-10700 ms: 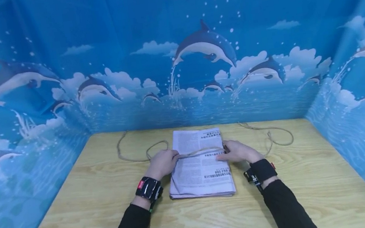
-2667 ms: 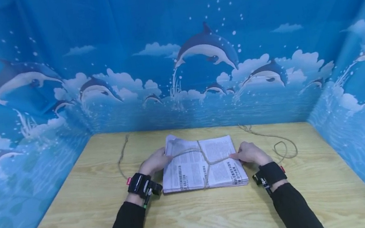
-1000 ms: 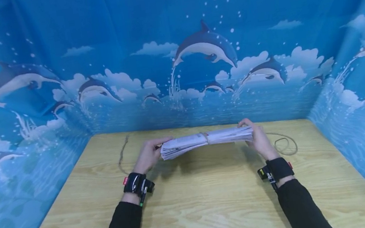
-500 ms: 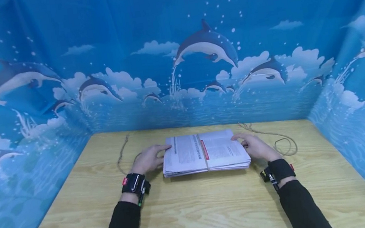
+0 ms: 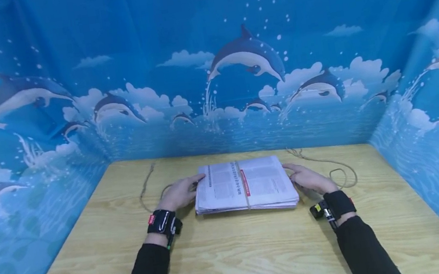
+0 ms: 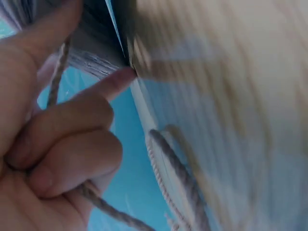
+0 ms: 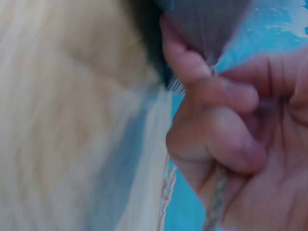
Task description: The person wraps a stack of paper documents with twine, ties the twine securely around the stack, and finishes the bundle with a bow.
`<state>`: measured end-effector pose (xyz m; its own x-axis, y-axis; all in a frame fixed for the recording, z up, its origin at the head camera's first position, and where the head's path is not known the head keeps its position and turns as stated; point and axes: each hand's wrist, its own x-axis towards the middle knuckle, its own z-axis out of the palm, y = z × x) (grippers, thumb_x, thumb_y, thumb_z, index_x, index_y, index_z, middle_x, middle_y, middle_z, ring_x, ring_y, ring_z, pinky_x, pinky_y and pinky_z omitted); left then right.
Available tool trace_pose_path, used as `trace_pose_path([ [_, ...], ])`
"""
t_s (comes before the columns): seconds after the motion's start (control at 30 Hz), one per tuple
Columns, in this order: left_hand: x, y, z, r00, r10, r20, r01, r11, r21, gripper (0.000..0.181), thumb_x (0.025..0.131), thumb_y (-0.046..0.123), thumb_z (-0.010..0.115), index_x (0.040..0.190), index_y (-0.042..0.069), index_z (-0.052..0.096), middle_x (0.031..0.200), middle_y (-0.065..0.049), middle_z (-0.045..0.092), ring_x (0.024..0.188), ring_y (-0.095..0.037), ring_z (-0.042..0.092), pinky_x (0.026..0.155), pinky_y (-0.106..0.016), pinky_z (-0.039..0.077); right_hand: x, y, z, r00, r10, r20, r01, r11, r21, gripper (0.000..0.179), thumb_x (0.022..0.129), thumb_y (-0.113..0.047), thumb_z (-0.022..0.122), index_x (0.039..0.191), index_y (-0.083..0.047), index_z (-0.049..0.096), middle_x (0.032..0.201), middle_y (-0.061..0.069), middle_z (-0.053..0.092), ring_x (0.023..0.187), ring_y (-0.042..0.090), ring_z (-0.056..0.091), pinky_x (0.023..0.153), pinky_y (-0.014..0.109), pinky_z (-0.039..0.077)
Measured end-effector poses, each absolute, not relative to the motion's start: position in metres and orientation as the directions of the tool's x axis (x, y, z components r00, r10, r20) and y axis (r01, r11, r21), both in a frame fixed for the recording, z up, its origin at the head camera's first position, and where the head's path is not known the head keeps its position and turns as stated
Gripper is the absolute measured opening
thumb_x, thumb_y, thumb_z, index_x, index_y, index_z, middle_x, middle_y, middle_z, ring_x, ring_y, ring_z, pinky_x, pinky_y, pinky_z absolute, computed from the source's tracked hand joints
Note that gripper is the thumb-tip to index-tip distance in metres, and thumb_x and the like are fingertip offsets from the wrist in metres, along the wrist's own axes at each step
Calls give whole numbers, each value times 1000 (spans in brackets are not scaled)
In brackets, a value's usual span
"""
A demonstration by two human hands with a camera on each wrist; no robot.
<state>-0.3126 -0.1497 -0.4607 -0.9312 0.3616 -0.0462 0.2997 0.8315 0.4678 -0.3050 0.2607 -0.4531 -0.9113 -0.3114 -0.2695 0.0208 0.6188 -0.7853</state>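
A stack of folded newspapers point(image 5: 219, 193) lies at the middle of the wooden table, its front edge a little raised. One strand of twine point(image 5: 246, 184) runs down across its top face, beside a red printed strip. My left hand point(image 5: 178, 193) holds the stack's left edge, thumb on top. In the left wrist view its lower fingers curl round the twine point(image 6: 115, 211), while one fingertip reaches under the papers. My right hand point(image 5: 307, 178) is at the right edge, thumb near the top. The right wrist view shows its fingers curled round twine point(image 7: 217, 197) below the papers point(image 7: 207, 24).
Loose twine point(image 5: 143, 192) trails at the back left of the table point(image 5: 236, 256). Another length of twine point(image 5: 342, 169) loops at the back right. A blue dolphin-print curtain point(image 5: 218, 128) stands along the back and both sides.
The stack was first turned sideways with twine crossed on top, then lifted and flipped over. Within the last second it has come down toward the table, another face upward.
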Motion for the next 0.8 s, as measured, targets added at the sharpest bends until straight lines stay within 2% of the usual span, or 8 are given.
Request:
trace_pose_path([
  [0.07, -313, -151, -463, -939, 343, -33, 291, 840, 458, 57, 99, 32, 58, 151, 24, 38, 144, -14, 52, 131, -34, 51, 107, -50, 41, -305, 257, -451, -914, -266, -308, 94, 600, -794, 49, 102, -17, 40, 147, 0, 37, 71, 8, 50, 54, 15, 40, 50, 28, 36],
  [0.1, -313, -151, -463, -944, 330, -28, 281, 844, 456, 58, 99, 31, 57, 152, 21, 36, 143, -16, 53, 130, -35, 52, 107, -51, 41, -305, 254, -451, -912, -245, -330, 130, 589, -797, 48, 103, -22, 42, 145, 1, 40, 65, 3, 45, 49, 14, 33, 47, 27, 32],
  [0.17, -314, -153, -463, -952, 305, -19, 264, 853, 451, 58, 100, 30, 56, 152, 16, 34, 140, -20, 54, 128, -37, 52, 106, -52, 41, -304, 251, -453, -905, -238, -354, 159, 582, -798, 54, 102, -32, 50, 142, 5, 42, 65, -3, 50, 46, 9, 32, 45, 25, 30],
  [0.27, -313, -154, -462, -959, 280, -40, 233, 863, 449, 64, 96, 32, 62, 151, 14, 35, 136, -24, 56, 125, -39, 54, 103, -53, 44, -304, 247, -458, -909, -214, -357, 174, 583, -794, 60, 98, -30, 60, 139, 10, 42, 71, -2, 57, 46, 5, 36, 45, 22, 33],
  [0.43, -311, -156, -462, -946, 293, -139, 203, 870, 450, 95, 78, 50, 78, 154, 22, 28, 147, -28, 42, 131, -45, 46, 103, -60, 41, -304, 247, -466, -935, -158, -317, 190, 533, -825, 42, 99, -19, 56, 123, 15, 49, 76, 0, 52, 55, 5, 47, 47, 20, 43],
  [0.53, -310, -156, -461, -937, 305, -173, 195, 863, 466, 111, 68, 61, 80, 156, 26, 23, 154, -30, 30, 134, -49, 42, 104, -63, 38, -305, 249, -470, -930, -157, -332, 229, 461, -858, 33, 101, -14, 52, 118, 14, 48, 76, 0, 50, 56, 5, 49, 47, 18, 44],
  [0.67, -307, -156, -461, -931, 304, -200, 186, 870, 457, 125, 55, 74, 79, 157, 32, 19, 155, -29, 27, 126, -47, 49, 97, -60, 45, -306, 250, -471, -930, -164, -329, 239, 409, -881, 27, 102, -13, 48, 113, 12, 48, 76, 0, 51, 56, 5, 51, 48, 17, 47],
  [0.8, -303, -155, -459, -923, 299, -244, 167, 879, 446, 134, 48, 77, 81, 157, 36, 14, 150, -24, 33, 105, -34, 60, 80, -47, 52, -306, 249, -471, -927, -168, -334, 244, 405, -881, 25, 103, -13, 47, 109, 11, 48, 75, 1, 50, 54, 5, 52, 48, 18, 48],
])
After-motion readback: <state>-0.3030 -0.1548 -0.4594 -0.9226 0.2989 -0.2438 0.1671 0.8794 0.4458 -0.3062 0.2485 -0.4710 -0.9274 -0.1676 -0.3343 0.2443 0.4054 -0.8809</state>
